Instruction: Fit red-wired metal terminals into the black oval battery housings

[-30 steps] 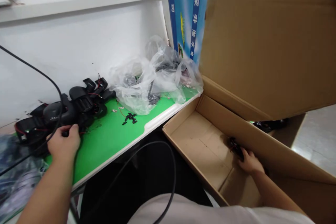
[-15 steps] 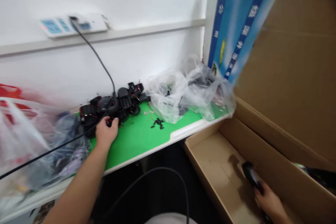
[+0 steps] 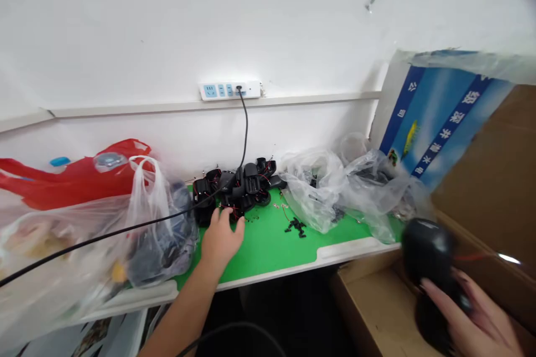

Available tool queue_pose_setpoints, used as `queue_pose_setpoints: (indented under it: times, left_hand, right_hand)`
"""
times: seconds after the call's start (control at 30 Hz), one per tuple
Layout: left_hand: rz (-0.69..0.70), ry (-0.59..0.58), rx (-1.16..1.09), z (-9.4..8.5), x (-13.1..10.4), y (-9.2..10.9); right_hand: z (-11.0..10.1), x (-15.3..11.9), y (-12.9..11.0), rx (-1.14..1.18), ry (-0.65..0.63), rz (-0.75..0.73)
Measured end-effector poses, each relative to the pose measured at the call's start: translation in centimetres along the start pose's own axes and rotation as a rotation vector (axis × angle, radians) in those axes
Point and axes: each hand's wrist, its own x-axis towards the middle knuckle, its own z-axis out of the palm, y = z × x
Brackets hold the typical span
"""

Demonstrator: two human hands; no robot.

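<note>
My right hand (image 3: 481,312), blurred by motion, is closed around a black, rounded plastic part (image 3: 427,248) at the lower right. The part has two bulging ends and is held above the cardboard box; its exact kind is hard to make out. My left hand (image 3: 221,240) has its fingers apart at the front edge of a pile of black plastic parts (image 3: 251,178) with thin red wires. Nothing shows in its grip, though the fingertips are partly lost against the dark parts. A small black branched piece (image 3: 296,226) lies on the green mat (image 3: 263,248) to its right.
Clear plastic bags (image 3: 316,189) lie right of the pile. White bags (image 3: 146,223) and a red bag (image 3: 84,178) crowd the left. A black cable runs from the power strip (image 3: 230,90) across the pile. An open cardboard box (image 3: 372,301) stands at the lower right.
My right hand has lifted the black part up from inside the cardboard box. My left hand has opened beside the pile. The view has swung left and up.
</note>
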Motion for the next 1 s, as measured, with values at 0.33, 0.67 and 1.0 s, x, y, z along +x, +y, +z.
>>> queue_pose_setpoints:
  times: [0.33, 0.67, 1.0]
  left_hand:
    - [-0.053, -0.334, -1.481, 2.5, -2.5, 7.0]
    - [-0.386, -0.620, -1.981, 3.4, 4.6, 3.5]
    - [-0.236, -0.559, -2.061, 1.6, 4.5, 1.8]
  right_hand:
    - [13.7, -2.2, -24.5, 0.152, -0.617, -0.786]
    - [17.9, 0.5, -24.1, 0.720, -0.607, 0.009]
    - [24.8, -1.2, -24.8, 0.436, -0.654, -0.151]
